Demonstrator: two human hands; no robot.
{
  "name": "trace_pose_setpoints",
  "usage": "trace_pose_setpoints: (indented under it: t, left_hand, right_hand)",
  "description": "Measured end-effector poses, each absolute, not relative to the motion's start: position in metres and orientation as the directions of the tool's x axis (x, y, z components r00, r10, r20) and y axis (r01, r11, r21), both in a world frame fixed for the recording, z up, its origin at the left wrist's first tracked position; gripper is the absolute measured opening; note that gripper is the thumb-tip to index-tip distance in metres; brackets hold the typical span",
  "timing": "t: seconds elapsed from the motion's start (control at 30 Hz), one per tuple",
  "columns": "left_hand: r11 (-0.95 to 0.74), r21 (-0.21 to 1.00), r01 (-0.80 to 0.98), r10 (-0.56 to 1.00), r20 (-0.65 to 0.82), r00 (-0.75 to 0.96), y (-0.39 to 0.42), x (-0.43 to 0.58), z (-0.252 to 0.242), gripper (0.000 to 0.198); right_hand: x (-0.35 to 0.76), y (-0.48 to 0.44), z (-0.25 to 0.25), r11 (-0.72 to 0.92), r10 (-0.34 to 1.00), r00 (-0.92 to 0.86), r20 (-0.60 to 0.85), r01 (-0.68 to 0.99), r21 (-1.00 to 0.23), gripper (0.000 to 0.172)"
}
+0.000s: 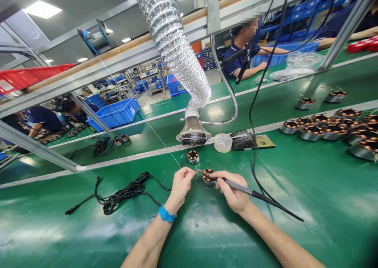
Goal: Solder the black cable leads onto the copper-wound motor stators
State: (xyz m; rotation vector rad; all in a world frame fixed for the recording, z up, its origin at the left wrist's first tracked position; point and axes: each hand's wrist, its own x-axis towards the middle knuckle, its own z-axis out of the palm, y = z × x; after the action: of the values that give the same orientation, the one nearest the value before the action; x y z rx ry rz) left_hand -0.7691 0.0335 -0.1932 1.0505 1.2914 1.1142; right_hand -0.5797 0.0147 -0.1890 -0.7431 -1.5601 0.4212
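My right hand [232,191] grips a soldering iron [251,192] like a pen, its tip reaching a small round motor stator [208,178] with copper windings on the green bench [206,228]. My left hand [181,183] pinches a thin solder wire [159,140] that runs up and away to the left, its end meeting the stator by the iron's tip. A blue wrist strap [166,214] is on my left wrist. A second stator [193,156] lies just behind, apart from both hands.
A silver fume hose with its hood [193,132] hangs right behind the work. A clear round tub [223,142] and an iron stand [243,139] sit beside it. Several stators [325,128] fill the right side. A coiled black cable [124,193] lies left. People work at benches beyond.
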Motion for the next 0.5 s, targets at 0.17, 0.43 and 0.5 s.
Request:
trace_pose_setpoints:
  t: [0.17,0.43,0.5]
  left_hand:
    - [0.179,0.984,-0.017,0.983,-0.179,-0.035,0.0339,-0.7695,-0.1941,0.028]
    - [0.184,0.983,-0.025,0.982,-0.185,-0.028,0.033,-0.7686,-0.1925,0.031]
    - [0.179,0.983,-0.026,0.983,-0.18,-0.029,0.0334,-0.7688,-0.1927,0.032]
  right_hand:
    - [-0.5783,0.0133,-0.1888,0.695,0.694,0.042,0.719,0.219,-0.685,0.023]
    - [-0.5778,0.0128,-0.1873,0.688,0.704,0.029,0.709,0.216,-0.692,0.024]
    - [-0.5776,0.0127,-0.1873,0.691,0.702,0.029,0.711,0.214,-0.691,0.024]
